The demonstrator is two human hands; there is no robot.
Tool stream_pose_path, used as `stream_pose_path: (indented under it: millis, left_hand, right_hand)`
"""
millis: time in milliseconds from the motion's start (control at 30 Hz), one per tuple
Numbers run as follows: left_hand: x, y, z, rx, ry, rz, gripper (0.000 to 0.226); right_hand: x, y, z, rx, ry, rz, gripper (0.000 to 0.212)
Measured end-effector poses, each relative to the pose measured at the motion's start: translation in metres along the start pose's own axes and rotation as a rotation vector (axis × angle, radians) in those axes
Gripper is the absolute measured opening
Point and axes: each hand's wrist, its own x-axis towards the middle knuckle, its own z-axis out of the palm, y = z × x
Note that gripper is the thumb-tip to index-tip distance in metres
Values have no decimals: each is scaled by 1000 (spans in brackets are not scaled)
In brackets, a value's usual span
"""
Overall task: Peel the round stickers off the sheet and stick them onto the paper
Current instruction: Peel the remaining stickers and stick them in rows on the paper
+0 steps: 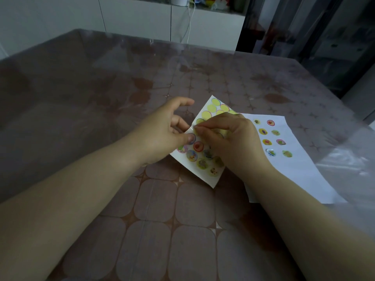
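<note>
The sticker sheet point(205, 159) lies tilted on the table, with yellow blank circles at its far end and several picture stickers at its near end. My left hand point(166, 134) pinches the sheet's left edge, thumb on top. My right hand point(227, 138) rests over the sheet's middle, its thumb and forefinger pinched at a sticker's edge beside my left thumb. To the right lies the white paper point(300, 171), partly under the sheet, carrying several round stickers point(271, 122) in two columns.
The table point(121, 94) wears a brown patterned cloth under clear plastic, which wrinkles at the right edge point(349, 159). White cabinets point(142, 19) with a hanging cable stand behind the far edge. A dark glass door point(314, 33) is at the back right.
</note>
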Motion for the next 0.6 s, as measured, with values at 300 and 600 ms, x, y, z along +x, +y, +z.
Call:
stream_pose_path:
  millis: [300,600]
  left_hand:
    - [-2,1,-1,192,-90,41,74]
    - [-1,2,0,86,-56,36,31]
  right_hand:
    - [0,-6,-10,208,-132,161,11]
    - [-4,-5,-8,18,-101,-66,14]
